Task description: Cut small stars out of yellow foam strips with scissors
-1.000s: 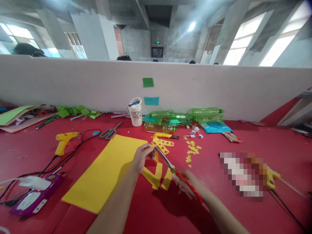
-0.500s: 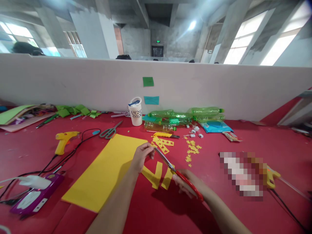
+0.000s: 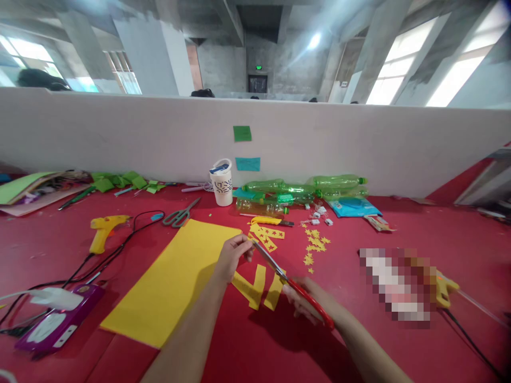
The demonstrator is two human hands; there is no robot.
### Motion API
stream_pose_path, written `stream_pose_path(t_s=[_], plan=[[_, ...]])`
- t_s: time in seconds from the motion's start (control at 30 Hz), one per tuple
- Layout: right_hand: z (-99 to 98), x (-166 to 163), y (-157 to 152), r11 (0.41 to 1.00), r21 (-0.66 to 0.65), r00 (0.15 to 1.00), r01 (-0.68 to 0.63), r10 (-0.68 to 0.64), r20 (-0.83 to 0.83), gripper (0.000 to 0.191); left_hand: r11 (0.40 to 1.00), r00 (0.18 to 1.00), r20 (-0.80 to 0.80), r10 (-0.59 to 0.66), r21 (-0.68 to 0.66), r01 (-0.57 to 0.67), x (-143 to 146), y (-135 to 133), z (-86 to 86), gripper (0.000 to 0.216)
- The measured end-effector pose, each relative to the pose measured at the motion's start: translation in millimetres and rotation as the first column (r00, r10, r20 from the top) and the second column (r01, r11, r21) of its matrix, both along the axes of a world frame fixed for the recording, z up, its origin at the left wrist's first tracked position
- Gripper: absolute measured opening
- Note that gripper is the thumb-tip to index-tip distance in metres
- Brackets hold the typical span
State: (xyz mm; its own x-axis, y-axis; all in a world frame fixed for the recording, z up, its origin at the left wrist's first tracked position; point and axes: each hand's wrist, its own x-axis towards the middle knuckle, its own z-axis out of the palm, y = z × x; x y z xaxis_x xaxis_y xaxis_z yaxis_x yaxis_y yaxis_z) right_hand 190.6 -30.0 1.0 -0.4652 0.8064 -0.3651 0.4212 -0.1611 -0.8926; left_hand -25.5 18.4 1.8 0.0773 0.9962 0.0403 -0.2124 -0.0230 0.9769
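My right hand [image 3: 305, 303] grips the red-handled scissors [image 3: 309, 298], whose blades point up and left. At the blade tips, my left hand [image 3: 235, 255] pinches a tiny yellow piece [image 3: 250, 238], mostly covered by the fingers; it looks like a small star. Just beyond lie yellow strips with star-shaped holes [image 3: 275, 233]. Plain yellow strips [image 3: 259, 282] rest on the red table beneath my hands. Left of them is a large yellow sheet [image 3: 159, 282], partly under my left forearm. A scatter of small yellow stars [image 3: 315, 242] lies to the right.
A yellow utility knife [image 3: 267, 220], green plastic bottles [image 3: 287, 191] and a white cup [image 3: 222, 186] stand or lie toward the white partition. Grey scissors [image 3: 179, 215], a yellow glue gun [image 3: 104, 234] and a purple power strip [image 3: 59, 319] with cables are on the left. Another glue gun [image 3: 444, 290] lies right.
Hardly anything differs. The handles of the red scissors have shifted very slightly in my right hand; my left hand stays in place.
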Motion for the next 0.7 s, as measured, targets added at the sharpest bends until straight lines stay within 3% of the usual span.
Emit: stream_pose_path(t_s=[0.2,0.7], plan=[[-3.1,-1,0,0.999,-0.030,0.999,0.033,-0.033,-0.012,0.045,1.000,1.000,0.008,0.003,0.001,-0.003,0,1,-1.6,0.018],[13.3,-2,0,0.997,-0.070,0.999,-0.024,0.021,-0.038,0.040,1.000,1.000,0.014,-0.017,-0.008,0.017,-4,3,-3.1,0.017]])
